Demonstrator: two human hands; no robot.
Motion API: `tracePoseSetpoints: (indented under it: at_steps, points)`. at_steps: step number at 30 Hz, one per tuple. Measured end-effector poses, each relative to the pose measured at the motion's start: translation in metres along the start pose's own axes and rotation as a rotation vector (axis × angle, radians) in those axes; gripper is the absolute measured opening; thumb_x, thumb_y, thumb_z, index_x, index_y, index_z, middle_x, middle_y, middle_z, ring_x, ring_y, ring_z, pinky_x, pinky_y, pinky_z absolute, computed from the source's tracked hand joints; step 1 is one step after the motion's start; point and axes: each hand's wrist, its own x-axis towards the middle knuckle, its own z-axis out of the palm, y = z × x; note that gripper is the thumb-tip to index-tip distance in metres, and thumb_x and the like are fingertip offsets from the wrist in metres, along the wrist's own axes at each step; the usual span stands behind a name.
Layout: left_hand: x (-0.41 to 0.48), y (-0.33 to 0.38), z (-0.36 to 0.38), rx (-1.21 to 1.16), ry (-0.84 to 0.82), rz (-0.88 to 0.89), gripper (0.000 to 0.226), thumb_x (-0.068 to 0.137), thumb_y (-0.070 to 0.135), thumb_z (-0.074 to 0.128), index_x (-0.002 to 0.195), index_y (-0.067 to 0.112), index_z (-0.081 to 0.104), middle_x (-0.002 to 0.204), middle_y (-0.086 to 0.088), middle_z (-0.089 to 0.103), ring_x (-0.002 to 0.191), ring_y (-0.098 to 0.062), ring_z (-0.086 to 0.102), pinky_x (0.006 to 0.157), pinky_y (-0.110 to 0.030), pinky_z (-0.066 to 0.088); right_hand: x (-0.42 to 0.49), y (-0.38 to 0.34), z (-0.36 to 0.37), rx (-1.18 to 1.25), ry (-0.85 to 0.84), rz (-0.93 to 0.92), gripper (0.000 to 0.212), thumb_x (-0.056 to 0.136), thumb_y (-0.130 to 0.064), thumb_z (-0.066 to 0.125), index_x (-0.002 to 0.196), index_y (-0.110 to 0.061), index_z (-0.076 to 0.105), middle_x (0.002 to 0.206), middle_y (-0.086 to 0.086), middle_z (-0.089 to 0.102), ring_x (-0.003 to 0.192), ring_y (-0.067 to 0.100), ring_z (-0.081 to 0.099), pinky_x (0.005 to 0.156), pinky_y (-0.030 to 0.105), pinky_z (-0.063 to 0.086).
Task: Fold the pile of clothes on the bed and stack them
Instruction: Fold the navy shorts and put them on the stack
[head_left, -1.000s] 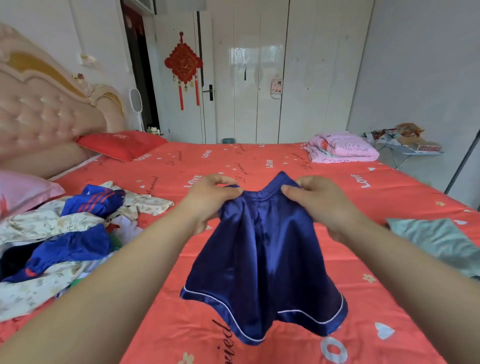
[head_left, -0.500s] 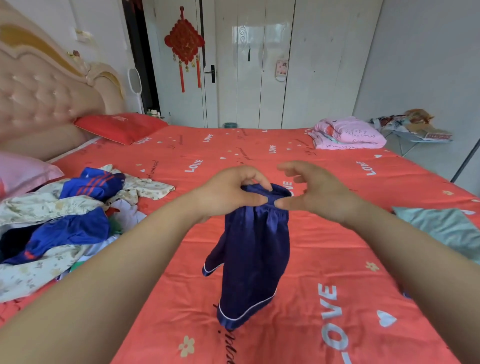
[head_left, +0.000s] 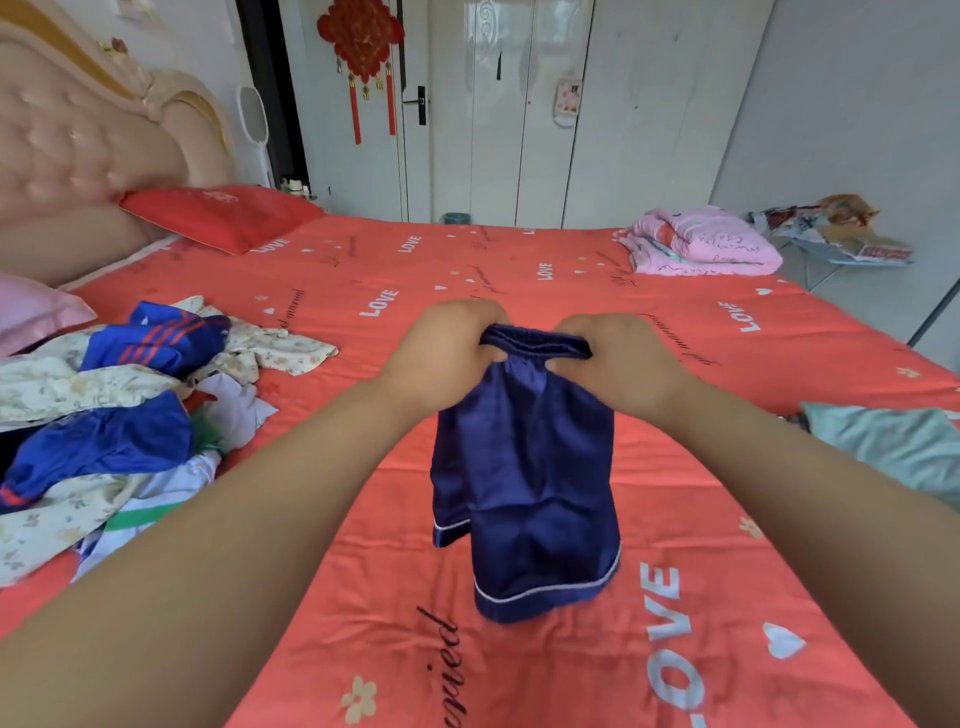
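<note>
Grip: my left hand (head_left: 441, 358) and right hand (head_left: 623, 364), both curled tight on the gathered elastic waistband of the navy satin shorts (head_left: 524, 478). The shorts are doubled lengthwise, with glossy, white-piped hems hanging over the coral printed bed (head_left: 363, 571). A rumpled clothes pile (head_left: 104, 426) lies to the left.

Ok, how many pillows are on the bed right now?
2: a red pillow by the headboard, and a pink pillow at the left edge, partly cut off. Others may lie out of frame.

Glossy satin shorts (head_left: 524, 467), matt cotton sheet (head_left: 363, 571), shiny wardrobe doors (head_left: 519, 130).
</note>
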Motion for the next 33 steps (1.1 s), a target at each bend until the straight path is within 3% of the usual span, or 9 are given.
tracePoseSetpoints:
  at_steps: [6,9,12,17,20,23,27,30,33]
  points:
    - [-0.053,0.018,0.011,-0.187,0.074,0.095,0.018,0.073,0.010,0.062,0.089,0.009,0.068,0.083,0.001,0.065,0.080,-0.010,0.053,0.069,-0.012,0.032,-0.069,-0.003,0.014,-0.039,0.134,-0.065,0.009,0.082,-0.022,0.061,0.091,-0.019,0.064,0.082,0.003,0.061,0.080,0.028,0.057,0.062,0.030,0.034]
    - [-0.117,0.027,0.033,-0.352,-0.112,0.076,0.019,0.071,0.020,0.056,0.087,0.025,0.066,0.081,0.013,0.061,0.077,0.002,0.050,0.071,-0.005,0.034,-0.141,-0.011,0.040,-0.063,-0.001,-0.022,0.023,0.066,-0.025,0.063,0.088,-0.029,0.059,0.076,-0.007,0.058,0.068,0.018,0.060,0.050,0.025,0.042]
    - [-0.188,0.031,0.068,-0.392,-0.361,0.042,0.032,0.070,0.035,0.048,0.102,0.034,0.050,0.109,0.018,0.053,0.084,0.004,0.053,0.073,-0.005,0.036,-0.207,-0.012,0.076,-0.046,-0.212,0.019,0.038,0.045,-0.032,0.062,0.080,-0.034,0.049,0.069,-0.018,0.053,0.061,0.001,0.054,0.043,0.015,0.035]
    - [-0.246,0.028,0.104,-0.510,-0.680,-0.082,0.044,0.071,0.026,0.057,0.110,0.041,0.044,0.092,0.043,0.055,0.078,0.021,0.049,0.074,-0.004,0.037,-0.262,-0.012,0.112,0.015,-0.470,0.103,0.029,0.080,-0.037,0.050,0.108,-0.033,0.053,0.101,-0.014,0.056,0.091,0.001,0.058,0.066,0.018,0.038]
    - [-0.232,0.020,0.110,-0.519,-0.689,-0.171,0.030,0.070,0.023,0.062,0.099,0.032,0.064,0.079,0.047,0.052,0.075,0.019,0.051,0.073,-0.006,0.037,-0.249,-0.006,0.103,0.052,-0.411,0.121,0.039,0.064,-0.044,0.047,0.100,-0.031,0.051,0.082,-0.020,0.061,0.076,-0.005,0.059,0.057,0.007,0.028]
    - [-0.194,0.008,0.115,-0.610,-0.514,-0.316,0.023,0.065,0.030,0.066,0.087,0.036,0.064,0.084,0.037,0.059,0.079,0.015,0.053,0.079,-0.011,0.040,-0.213,0.009,0.099,0.175,-0.451,0.189,0.048,0.066,-0.043,0.051,0.112,-0.032,0.057,0.101,-0.018,0.061,0.097,0.004,0.057,0.076,0.015,0.036]
    - [-0.145,-0.007,0.139,-0.569,-0.200,-0.580,0.037,0.080,0.011,0.069,0.114,0.018,0.059,0.108,-0.001,0.064,0.102,-0.013,0.059,0.092,-0.029,0.044,-0.154,0.045,0.113,0.307,-0.267,0.387,0.043,0.082,-0.021,0.067,0.123,-0.017,0.056,0.110,0.000,0.064,0.102,0.014,0.059,0.077,0.014,0.034]
    - [-0.141,-0.014,0.164,-0.406,-0.218,-0.733,0.063,0.086,0.021,0.064,0.139,0.007,0.036,0.141,-0.011,0.042,0.130,-0.025,0.040,0.105,-0.029,0.029,-0.151,0.070,0.146,0.333,-0.240,0.628,0.050,0.083,-0.023,0.066,0.129,-0.014,0.049,0.115,0.005,0.061,0.109,0.022,0.057,0.083,0.021,0.036]
    - [-0.169,-0.022,0.185,-0.239,-0.316,-0.837,0.078,0.085,0.038,0.062,0.146,0.009,0.022,0.145,-0.015,0.034,0.134,-0.029,0.032,0.108,-0.032,0.025,-0.175,0.079,0.172,0.321,-0.210,0.703,0.049,0.080,-0.026,0.067,0.125,-0.017,0.051,0.113,0.006,0.060,0.111,0.023,0.052,0.082,0.023,0.036]
